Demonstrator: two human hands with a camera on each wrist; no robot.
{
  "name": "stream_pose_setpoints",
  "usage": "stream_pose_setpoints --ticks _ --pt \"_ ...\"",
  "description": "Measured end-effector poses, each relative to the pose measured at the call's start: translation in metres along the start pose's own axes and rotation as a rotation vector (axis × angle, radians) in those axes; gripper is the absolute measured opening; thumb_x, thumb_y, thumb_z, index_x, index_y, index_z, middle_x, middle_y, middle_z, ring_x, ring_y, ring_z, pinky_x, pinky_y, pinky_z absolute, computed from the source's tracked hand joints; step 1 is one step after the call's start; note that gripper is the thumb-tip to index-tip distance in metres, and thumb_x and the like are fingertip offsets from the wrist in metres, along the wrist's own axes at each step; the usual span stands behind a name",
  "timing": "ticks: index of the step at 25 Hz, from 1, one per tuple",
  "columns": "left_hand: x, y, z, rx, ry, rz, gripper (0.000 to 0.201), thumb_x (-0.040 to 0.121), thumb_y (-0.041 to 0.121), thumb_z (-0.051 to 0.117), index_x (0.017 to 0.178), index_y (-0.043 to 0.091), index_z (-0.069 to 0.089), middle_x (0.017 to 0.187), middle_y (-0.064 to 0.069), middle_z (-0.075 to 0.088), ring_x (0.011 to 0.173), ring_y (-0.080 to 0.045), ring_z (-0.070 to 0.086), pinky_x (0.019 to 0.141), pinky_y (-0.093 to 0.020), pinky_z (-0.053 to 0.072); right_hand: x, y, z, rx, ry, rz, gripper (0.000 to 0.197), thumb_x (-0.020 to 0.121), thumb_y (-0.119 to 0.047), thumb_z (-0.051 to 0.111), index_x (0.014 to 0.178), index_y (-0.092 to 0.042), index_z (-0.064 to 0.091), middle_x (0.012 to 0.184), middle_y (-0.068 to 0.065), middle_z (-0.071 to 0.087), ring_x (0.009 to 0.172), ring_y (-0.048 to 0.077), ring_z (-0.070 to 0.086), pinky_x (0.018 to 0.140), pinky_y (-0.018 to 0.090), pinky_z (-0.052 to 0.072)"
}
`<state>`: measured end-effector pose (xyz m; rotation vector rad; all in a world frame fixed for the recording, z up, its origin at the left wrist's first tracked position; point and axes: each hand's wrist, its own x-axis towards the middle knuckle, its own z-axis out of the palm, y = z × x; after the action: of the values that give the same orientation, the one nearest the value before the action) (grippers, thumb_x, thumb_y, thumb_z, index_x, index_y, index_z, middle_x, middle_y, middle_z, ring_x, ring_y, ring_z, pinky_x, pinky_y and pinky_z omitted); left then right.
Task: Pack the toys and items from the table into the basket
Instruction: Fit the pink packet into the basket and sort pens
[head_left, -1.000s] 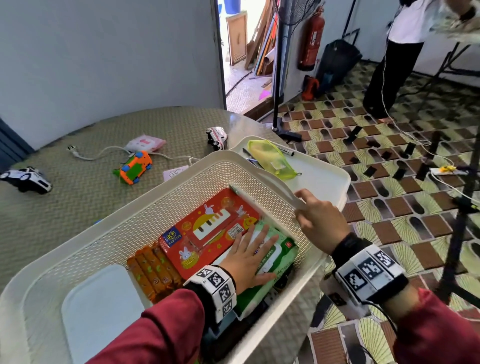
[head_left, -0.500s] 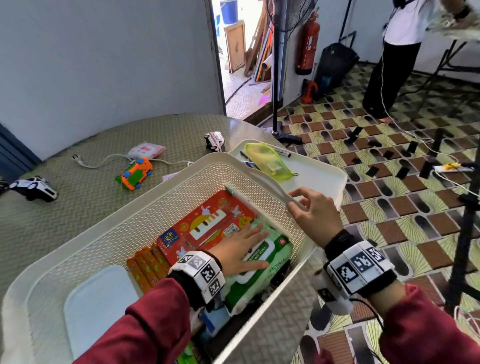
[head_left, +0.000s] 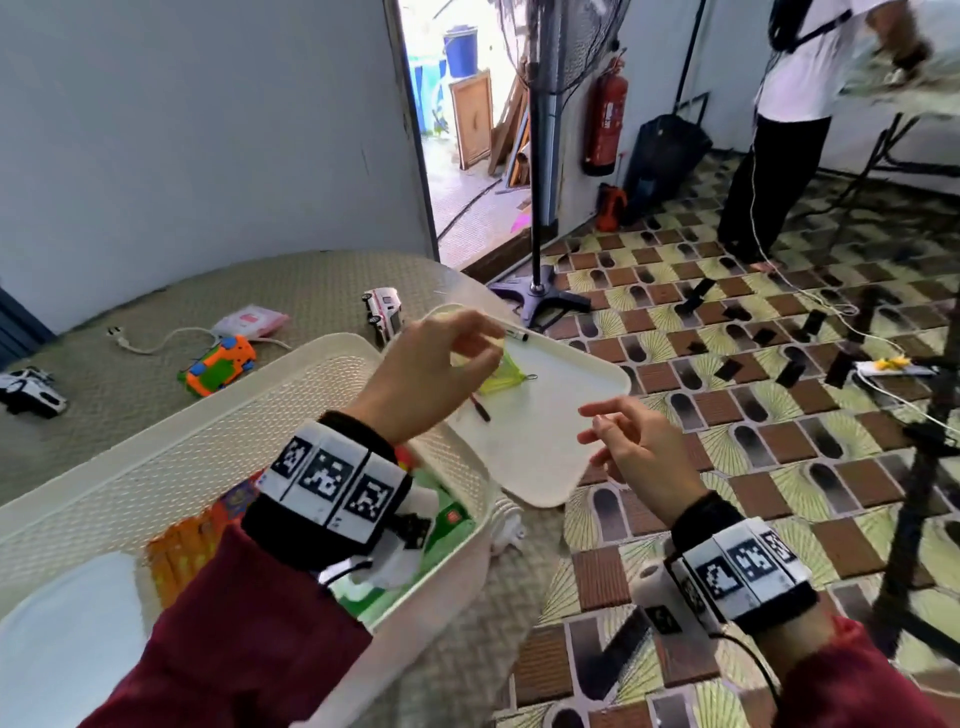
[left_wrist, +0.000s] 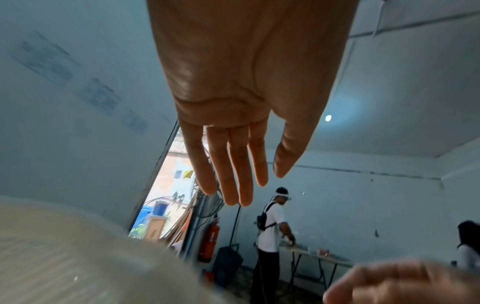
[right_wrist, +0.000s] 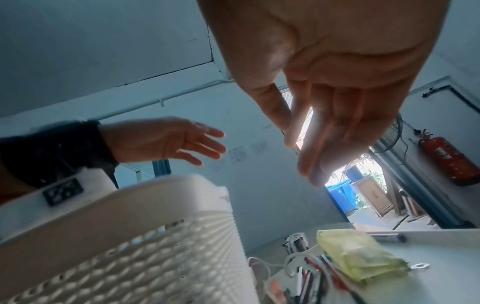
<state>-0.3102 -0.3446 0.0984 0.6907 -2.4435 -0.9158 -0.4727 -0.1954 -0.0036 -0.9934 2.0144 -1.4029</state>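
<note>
Midway through packing, both hands hover empty above a white plastic tray (head_left: 561, 415) beside the white perforated plastic basket (head_left: 218, 447) on the desk. The left hand (head_left: 431, 374), fingers loosely spread, reaches over a yellow-green zip pouch (head_left: 506, 376); the right hand (head_left: 644, 447) waits relaxed and open nearby. A careless grab could tip the tray (it overhangs the desk edge), spilling the black-capped marker pen (head_left: 511, 333). The basket already holds a red toy piano box (head_left: 239, 493) and a green wipes packet (head_left: 452, 525); an orange toy car (head_left: 221, 364) remains on the desk.
</note>
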Motion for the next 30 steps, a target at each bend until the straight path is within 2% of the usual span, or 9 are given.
stream_pose_setpoints --ticks 3,5,7,12,17,20,23,26,30 --pt "0.026 0.041 0.038 -0.050 0.046 0.033 0.016 0.090 0.018 0.061 0.105 0.017 0.068 0.089 0.007 0.068 0.082 0.000 0.062 0.070 -0.007 0.042 0.003 0.019 -0.048 -0.020 0.004 0.030 0.017 0.095 -0.007 0.047 0.100 -0.014 0.062 0.085 0.011 0.068 0.063 0.012 0.062 0.049 0.014 0.046" --pt "0.039 0.062 0.073 -0.093 -0.004 0.038 0.015 0.090 0.017 0.060 0.103 0.017 0.067 0.086 0.011 0.066 0.079 0.004 0.060 0.068 -0.007 0.043 0.001 0.034 -0.079 -0.017 0.009 0.068 0.017 0.095 -0.006 0.047 0.102 -0.010 0.061 0.086 0.011 0.068 0.061 0.005 0.061 0.047 0.012 0.044" --pt "0.048 0.072 0.108 -0.108 -0.067 0.024 0.014 0.091 0.016 0.060 0.103 0.016 0.067 0.086 0.011 0.064 0.079 0.006 0.058 0.068 -0.004 0.042 -0.001 0.052 -0.108 -0.029 0.005 0.116 0.017 0.096 -0.006 0.047 0.103 -0.010 0.062 0.087 0.011 0.068 0.061 0.006 0.061 0.047 0.011 0.043" --pt "0.072 0.060 0.184 -0.173 -0.200 -0.058 0.013 0.089 0.012 0.062 0.101 0.012 0.068 0.093 -0.004 0.069 0.075 0.000 0.057 0.068 -0.004 0.042 -0.001 0.099 -0.158 -0.054 -0.005 0.233 0.020 0.095 -0.003 0.045 0.094 -0.014 0.063 0.086 0.010 0.069 0.076 0.019 0.064 0.059 0.023 0.052" --pt "0.099 0.027 0.239 -0.247 -0.282 -0.208 0.012 0.089 0.014 0.063 0.099 0.015 0.069 0.094 -0.007 0.071 0.080 -0.009 0.060 0.067 -0.006 0.044 0.016 0.144 -0.189 -0.062 0.036 0.370 0.017 0.095 -0.007 0.049 0.097 -0.016 0.064 0.090 0.006 0.069 0.065 0.017 0.062 0.058 0.025 0.051" --pt "0.134 0.006 0.270 -0.278 -0.325 -0.266 0.011 0.090 0.016 0.063 0.100 0.016 0.069 0.096 -0.008 0.071 0.083 -0.012 0.063 0.067 -0.007 0.045 0.050 0.167 -0.213 -0.078 0.042 0.410 0.018 0.094 -0.007 0.049 0.095 -0.018 0.064 0.091 0.005 0.068 0.063 0.015 0.061 0.056 0.024 0.049" --pt "0.181 -0.013 0.298 -0.290 -0.352 -0.316 0.010 0.090 0.015 0.062 0.098 0.018 0.068 0.098 -0.010 0.070 0.091 -0.021 0.065 0.076 -0.018 0.049 0.098 0.184 -0.237 -0.086 0.040 0.450 0.019 0.094 -0.007 0.050 0.089 -0.021 0.063 0.093 0.008 0.067 0.065 0.017 0.062 0.053 0.020 0.047" --pt "0.225 -0.024 0.321 -0.280 -0.358 -0.336 0.009 0.090 0.015 0.062 0.097 0.018 0.067 0.097 -0.008 0.070 0.093 -0.020 0.065 0.077 -0.019 0.049 0.149 0.192 -0.256 -0.101 0.023 0.483 0.018 0.093 -0.008 0.052 0.087 -0.021 0.062 0.091 0.007 0.067 0.066 0.019 0.061 0.058 0.027 0.051" --pt "0.293 -0.044 0.339 -0.277 -0.345 -0.391 0.014 0.091 0.016 0.060 0.103 0.014 0.067 0.096 -0.005 0.070 0.094 -0.019 0.066 0.084 -0.028 0.054 0.234 0.204 -0.276 -0.135 -0.039 0.504 0.014 0.093 -0.011 0.052 0.091 -0.021 0.061 0.095 0.007 0.067 0.069 0.017 0.061 0.053 0.019 0.044"
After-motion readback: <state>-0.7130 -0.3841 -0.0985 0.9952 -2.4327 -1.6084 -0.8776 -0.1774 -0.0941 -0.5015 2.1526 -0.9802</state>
